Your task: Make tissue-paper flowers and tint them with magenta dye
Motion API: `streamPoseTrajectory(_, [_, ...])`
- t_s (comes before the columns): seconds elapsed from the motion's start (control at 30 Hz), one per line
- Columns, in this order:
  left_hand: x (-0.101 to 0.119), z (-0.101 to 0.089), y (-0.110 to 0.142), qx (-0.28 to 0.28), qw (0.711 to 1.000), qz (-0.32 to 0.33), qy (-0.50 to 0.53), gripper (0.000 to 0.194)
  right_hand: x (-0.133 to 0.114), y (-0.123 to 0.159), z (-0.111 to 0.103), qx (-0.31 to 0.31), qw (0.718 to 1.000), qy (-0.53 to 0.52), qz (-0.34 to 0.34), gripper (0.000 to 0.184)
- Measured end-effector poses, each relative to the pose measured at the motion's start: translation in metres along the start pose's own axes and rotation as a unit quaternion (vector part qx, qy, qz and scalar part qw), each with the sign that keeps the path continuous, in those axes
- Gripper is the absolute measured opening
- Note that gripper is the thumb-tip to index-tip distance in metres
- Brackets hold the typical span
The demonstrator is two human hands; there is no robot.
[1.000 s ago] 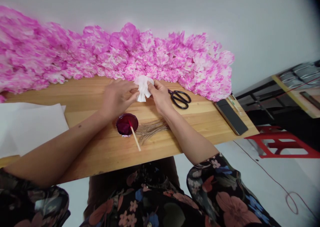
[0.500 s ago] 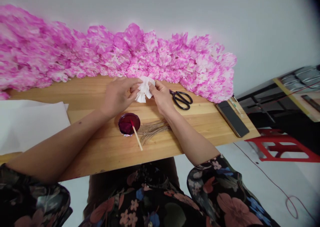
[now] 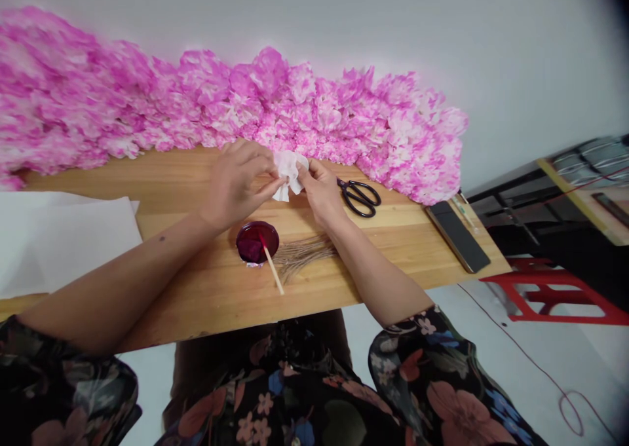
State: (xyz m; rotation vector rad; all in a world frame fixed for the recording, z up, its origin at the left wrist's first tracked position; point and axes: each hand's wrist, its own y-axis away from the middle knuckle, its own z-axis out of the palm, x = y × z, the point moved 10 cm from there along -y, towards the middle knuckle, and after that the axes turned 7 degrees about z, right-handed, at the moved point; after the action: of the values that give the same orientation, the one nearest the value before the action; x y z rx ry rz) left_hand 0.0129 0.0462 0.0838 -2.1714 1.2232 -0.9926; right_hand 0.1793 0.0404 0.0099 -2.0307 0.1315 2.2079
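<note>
Between my hands is a small white paper flower [image 3: 289, 168] with ruffled edges. My right hand [image 3: 320, 187] grips its right side between thumb and fingers. On the other side, my left hand [image 3: 243, 181] pinches the flower's left edge with thumb and fingertips. Nearer to me stands a round dish of dark red dye [image 3: 253, 241], with a wooden stick [image 3: 273, 270] leaning out over its rim. A bundle of thin brown stems [image 3: 307, 253] lies beside the dish, partly hidden by my right forearm. Black-handled scissors [image 3: 361, 197] rest just right of my right hand.
A long heap of pink and white paper flowers [image 3: 196, 99] lines the wall at the back of the wooden table [image 3: 206, 308]. White paper sheets [image 3: 63, 243] lie at left. A dark phone-like slab [image 3: 457, 236] lies near the right edge; a red stool [image 3: 555, 292] stands beyond.
My left hand has shifted its fingers along the paper flower's left edge, and the flower has turned slightly. My right hand keeps its grip. The whole view has shifted a little.
</note>
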Motion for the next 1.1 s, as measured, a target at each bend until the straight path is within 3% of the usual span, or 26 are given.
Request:
streamPoseTrajectory(0.1, [0.009,0.000,0.000,-0.009,0.998,0.042,-0.043,0.014,0.000,-0.001,0.000,-0.001,1.000,0.002,-0.007,0.063])
streamPoseTrajectory(0.23, [0.008,0.012,0.000,-0.062,0.993,0.057,-0.082,0.024,0.000,-0.001,0.001,-0.002,1.000,0.017,-0.015,0.066])
streamPoseTrajectory(0.57, [-0.011,0.014,0.004,-0.049,0.996,-0.072,0.001,0.015,0.000,-0.001,0.001,0.001,0.999,0.033,-0.015,0.066])
streamPoseTrajectory(0.87, [-0.015,0.013,0.007,-0.010,0.974,-0.158,0.164,0.027,0.000,-0.002,-0.001,0.014,0.999,0.038,-0.019,0.062])
streamPoseTrajectory(1.1, [-0.011,0.017,0.005,-0.033,0.975,-0.174,0.131,0.012,-0.009,0.003,0.001,0.008,0.996,0.064,-0.057,0.058])
